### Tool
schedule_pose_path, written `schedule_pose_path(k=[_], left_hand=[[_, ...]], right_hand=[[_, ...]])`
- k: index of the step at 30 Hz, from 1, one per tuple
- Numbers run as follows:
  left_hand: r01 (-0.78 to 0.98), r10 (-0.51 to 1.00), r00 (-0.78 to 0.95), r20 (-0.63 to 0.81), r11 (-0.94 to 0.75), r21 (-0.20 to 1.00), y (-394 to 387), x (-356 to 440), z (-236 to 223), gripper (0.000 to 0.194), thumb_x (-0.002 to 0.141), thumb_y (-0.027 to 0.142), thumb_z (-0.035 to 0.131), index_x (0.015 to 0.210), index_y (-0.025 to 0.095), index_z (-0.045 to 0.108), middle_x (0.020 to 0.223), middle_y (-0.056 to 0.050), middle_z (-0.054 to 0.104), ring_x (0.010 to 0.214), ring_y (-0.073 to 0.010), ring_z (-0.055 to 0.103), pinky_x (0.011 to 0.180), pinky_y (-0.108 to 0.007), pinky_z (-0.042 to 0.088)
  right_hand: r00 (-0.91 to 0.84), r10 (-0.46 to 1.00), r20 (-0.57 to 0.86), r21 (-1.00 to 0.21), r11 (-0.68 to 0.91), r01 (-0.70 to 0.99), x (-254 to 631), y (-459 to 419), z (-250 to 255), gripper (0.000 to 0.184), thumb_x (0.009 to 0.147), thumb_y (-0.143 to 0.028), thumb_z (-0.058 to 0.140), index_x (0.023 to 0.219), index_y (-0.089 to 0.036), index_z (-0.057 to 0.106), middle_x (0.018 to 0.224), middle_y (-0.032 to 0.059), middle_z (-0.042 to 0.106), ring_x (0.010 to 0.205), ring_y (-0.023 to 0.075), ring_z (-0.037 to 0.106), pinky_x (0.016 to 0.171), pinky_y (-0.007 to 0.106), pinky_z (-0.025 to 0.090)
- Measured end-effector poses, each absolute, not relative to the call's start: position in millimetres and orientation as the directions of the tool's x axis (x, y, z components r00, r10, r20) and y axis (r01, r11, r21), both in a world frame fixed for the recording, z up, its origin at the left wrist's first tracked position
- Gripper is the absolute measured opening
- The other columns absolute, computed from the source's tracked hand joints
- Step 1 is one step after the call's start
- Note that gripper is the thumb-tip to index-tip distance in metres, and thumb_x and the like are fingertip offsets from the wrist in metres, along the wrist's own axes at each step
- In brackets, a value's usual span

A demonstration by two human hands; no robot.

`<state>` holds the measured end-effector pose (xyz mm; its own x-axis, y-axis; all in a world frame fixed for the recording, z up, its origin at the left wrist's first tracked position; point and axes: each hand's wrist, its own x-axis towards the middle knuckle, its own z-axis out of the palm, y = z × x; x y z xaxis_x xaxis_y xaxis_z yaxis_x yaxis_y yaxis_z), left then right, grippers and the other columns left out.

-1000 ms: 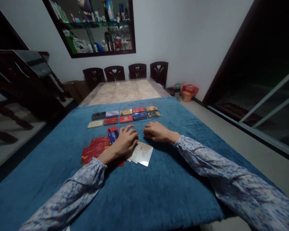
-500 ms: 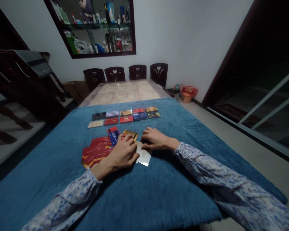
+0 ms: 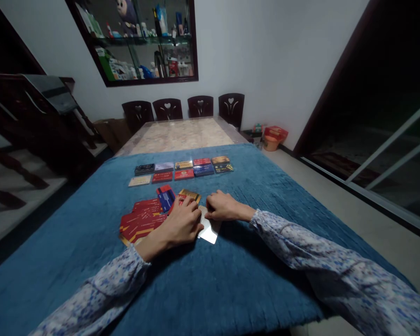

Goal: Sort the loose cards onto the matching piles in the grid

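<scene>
On the blue cloth point(image 3: 238, 280), a white card point(image 3: 210, 232) with small print lies between my hands, its lower part bright with glare. My left hand point(image 3: 184, 221) is curled over loose cards, its thumb on the white card's left side. Closed fingers of my right hand point(image 3: 222, 206) pinch at the white card's upper right part; the fingertips are partly hidden. Left of my left hand fan out several dark red cards point(image 3: 138, 224). A blue and red card point(image 3: 165, 198) and a gold card point(image 3: 191, 193) lie just beyond it, partly covered.
Farther back, small card stacks stand in two rows, among them a red stack point(image 3: 184, 174), a blue stack point(image 3: 203, 170) and a black stack point(image 3: 144, 169). Beyond the cloth is the bare marble tabletop point(image 3: 189, 133), with dark chairs point(image 3: 168, 108) at its far end.
My right hand's fingers have curled in tighter at the white card. Glare on that card has grown brighter. My left hand has hardly moved, and the view has shifted slightly.
</scene>
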<state>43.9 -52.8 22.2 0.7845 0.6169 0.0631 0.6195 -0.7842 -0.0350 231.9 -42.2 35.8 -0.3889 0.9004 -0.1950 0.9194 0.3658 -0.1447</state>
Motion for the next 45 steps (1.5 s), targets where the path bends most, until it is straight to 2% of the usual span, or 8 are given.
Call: schedule_pose_path(k=[4, 8, 14, 23, 30, 34, 39, 45], left_hand=[[0.617, 0.615, 0.787, 0.052, -0.786, -0.036, -53.7, 49.4, 25.4, 0.016, 0.088, 0.031, 0.064, 0.096, 0.019, 0.069, 0.111, -0.015, 0.067, 0.118, -0.0353, 0.053, 0.1, -0.059, 0.039], [0.614, 0.61, 0.789, 0.077, -0.787, -0.064, -54.8, 56.3, 29.3, 0.02, 0.089, 0.028, 0.064, 0.104, 0.016, 0.067, 0.117, -0.016, 0.066, 0.122, -0.0348, 0.051, 0.101, -0.056, 0.039], [0.62, 0.612, 0.784, 0.1, -0.776, -0.112, -45.8, 68.5, 33.0, 0.024, 0.092, 0.03, 0.061, 0.109, 0.015, 0.066, 0.119, -0.017, 0.065, 0.123, -0.035, 0.049, 0.101, -0.056, 0.036], [0.62, 0.609, 0.782, 0.135, -0.782, -0.064, -34.6, 78.9, 19.0, 0.019, 0.094, 0.033, 0.063, 0.101, 0.015, 0.068, 0.119, -0.016, 0.067, 0.124, -0.0348, 0.05, 0.099, -0.056, 0.034], [0.599, 0.587, 0.799, 0.13, -0.796, -0.086, -36.4, 81.4, 14.9, 0.024, 0.1, 0.035, 0.056, 0.104, 0.015, 0.069, 0.119, -0.015, 0.068, 0.124, -0.0333, 0.051, 0.1, -0.056, 0.034], [0.58, 0.566, 0.813, 0.138, -0.809, -0.094, -36.2, 83.1, 11.3, 0.026, 0.099, 0.039, 0.059, 0.103, 0.015, 0.07, 0.117, -0.015, 0.069, 0.124, -0.0336, 0.051, 0.101, -0.055, 0.033], [0.571, 0.554, 0.817, 0.157, -0.815, -0.094, -35.7, 83.7, 9.3, 0.031, 0.097, 0.043, 0.061, 0.099, 0.014, 0.072, 0.112, -0.015, 0.07, 0.123, -0.0351, 0.051, 0.1, -0.056, 0.033], [0.614, 0.604, 0.789, 0.115, -0.784, -0.091, -39.1, 85.8, 15.2, 0.034, 0.097, 0.043, 0.06, 0.1, 0.012, 0.073, 0.112, -0.016, 0.07, 0.121, -0.0348, 0.052, 0.101, -0.058, 0.034]], right_hand=[[-0.316, 0.906, -0.282, -0.16, 0.28, 0.946, 233.0, -41.1, 42.7, 0.027, 0.089, -0.039, 0.065, 0.106, -0.024, 0.079, 0.114, 0.011, 0.078, 0.11, 0.0291, 0.07, 0.075, 0.031, 0.05], [-0.284, 0.903, -0.323, -0.228, 0.217, 0.949, 238.4, -39.8, 51.0, 0.029, 0.088, -0.035, 0.066, 0.107, -0.017, 0.079, 0.107, 0.0119, 0.08, 0.1, 0.0244, 0.074, 0.067, 0.025, 0.047], [-0.148, 0.962, -0.229, -0.229, 0.094, 0.969, 257.7, -24.9, 53.3, 0.025, 0.088, -0.031, 0.066, 0.102, -0.015, 0.079, 0.108, 0.0133, 0.079, 0.101, 0.0259, 0.074, 0.066, 0.025, 0.046], [-0.027, 0.99, -0.137, -0.137, 0.008, 0.99, 272.6, -27.3, 38.1, 0.032, 0.096, -0.035, 0.058, 0.114, -0.014, 0.075, 0.116, 0.018, 0.076, 0.109, 0.0303, 0.072, 0.08, 0.032, 0.051], [-0.143, 0.989, -0.042, -0.076, 0.139, 0.987, 276.9, -33.1, 38.4, 0.027, 0.095, -0.025, 0.059, 0.118, -0.016, 0.071, 0.122, 0.0164, 0.071, 0.113, 0.0286, 0.066, 0.083, 0.032, 0.049], [-0.257, 0.964, -0.072, -0.086, 0.251, 0.964, 285.9, -34.0, 41.7, 0.03, 0.094, -0.022, 0.06, 0.122, -0.02, 0.071, 0.125, 0.0133, 0.069, 0.115, 0.0288, 0.062, 0.085, 0.032, 0.048], [-0.389, 0.908, -0.158, -0.088, 0.379, 0.921, 298.1, -34.1, 37.8, 0.039, 0.085, -0.019, 0.068, 0.124, -0.021, 0.072, 0.123, 0.0137, 0.067, 0.113, 0.0307, 0.062, 0.086, 0.032, 0.048], [-0.437, 0.893, -0.106, -0.139, 0.422, 0.896, 304.8, -27.8, 25.1, 0.041, 0.083, -0.02, 0.07, 0.123, -0.018, 0.071, 0.118, 0.014, 0.068, 0.108, 0.0276, 0.064, 0.085, 0.03, 0.048]])
